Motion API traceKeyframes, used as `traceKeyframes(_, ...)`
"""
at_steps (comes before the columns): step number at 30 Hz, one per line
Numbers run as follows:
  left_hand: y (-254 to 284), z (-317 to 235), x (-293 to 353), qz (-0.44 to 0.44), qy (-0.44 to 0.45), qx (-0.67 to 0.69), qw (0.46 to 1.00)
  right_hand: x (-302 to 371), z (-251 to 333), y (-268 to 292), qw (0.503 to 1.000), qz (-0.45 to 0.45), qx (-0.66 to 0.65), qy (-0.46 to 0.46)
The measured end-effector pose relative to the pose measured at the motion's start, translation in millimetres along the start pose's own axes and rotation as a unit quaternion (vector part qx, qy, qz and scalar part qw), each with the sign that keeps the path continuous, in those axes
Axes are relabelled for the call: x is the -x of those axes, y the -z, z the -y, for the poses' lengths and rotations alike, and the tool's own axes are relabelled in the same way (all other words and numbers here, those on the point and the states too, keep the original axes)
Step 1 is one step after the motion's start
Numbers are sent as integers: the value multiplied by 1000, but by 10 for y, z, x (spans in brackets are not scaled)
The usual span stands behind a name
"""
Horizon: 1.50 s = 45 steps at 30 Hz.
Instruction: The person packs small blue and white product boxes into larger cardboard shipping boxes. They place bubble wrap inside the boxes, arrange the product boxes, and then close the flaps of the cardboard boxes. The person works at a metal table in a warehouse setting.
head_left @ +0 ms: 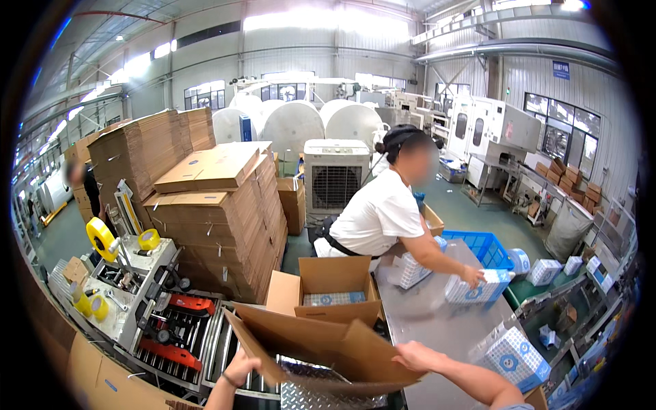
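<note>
Between my two hands is an open cardboard box [367,347], tilted, with its flaps standing out. My left hand [242,367] is closed on the box's left edge, and my right hand [413,357] pinches its right edge. Silvery tread plate [328,395] shows through and below the box. Just beyond stands another open carton [335,275] with a blue-and-white pack [333,298] inside. To the right, on a metal table [424,321], a co-worker's hand [471,276] rests on a blue-and-white pack [476,290]. A similar pack [514,361] lies near my right forearm.
A roller conveyor with red side parts [179,350] and a tape machine with yellow rolls [101,239] stand at left. Stacked flat cartons [219,232] rise behind. A blue crate [488,250] sits beyond the table, and a green belt [540,290] carries packs at right.
</note>
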<state>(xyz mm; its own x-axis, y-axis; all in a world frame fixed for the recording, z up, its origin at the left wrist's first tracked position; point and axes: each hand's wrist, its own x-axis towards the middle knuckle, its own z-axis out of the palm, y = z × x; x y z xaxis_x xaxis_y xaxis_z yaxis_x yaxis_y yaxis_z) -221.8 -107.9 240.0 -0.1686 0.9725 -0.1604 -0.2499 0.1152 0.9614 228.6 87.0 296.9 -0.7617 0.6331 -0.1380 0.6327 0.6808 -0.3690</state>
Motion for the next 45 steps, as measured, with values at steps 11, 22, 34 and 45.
traceKeyframes(11, -1547, 1085, -423, 210, -164, -717, 644, -306, 247, -920, 972, -46, 186, 139)
traceKeyframes(22, -1930, 34, 703, 393, -69, -577, 713, 318, 102, -1385, 957, -212, -14, 199)
traceKeyframes(34, 62, 601, -493, 56, -227, -593, 770, -300, -531, -887, 468, 39, -883, 17)
traceKeyframes(45, 1806, 1624, 84, -64, 118, 170, 976, -316, 399, -2188, 649, -31, -735, -194)
